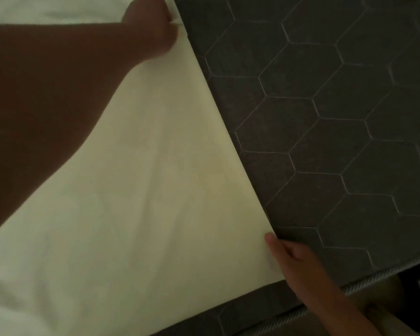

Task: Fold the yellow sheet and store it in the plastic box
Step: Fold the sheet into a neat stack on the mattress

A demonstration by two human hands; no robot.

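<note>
Gripping 1 yellow sheet: 2 hands, left hand and right hand, fingers clamped.

Both forearms are bare as far as they show. The left hand ends a broad forearm that fills much of the left side (it lies in deep shadow). The right hand looks slimmer, its thumb rounded at the tip; blur hides finer detail.
</note>
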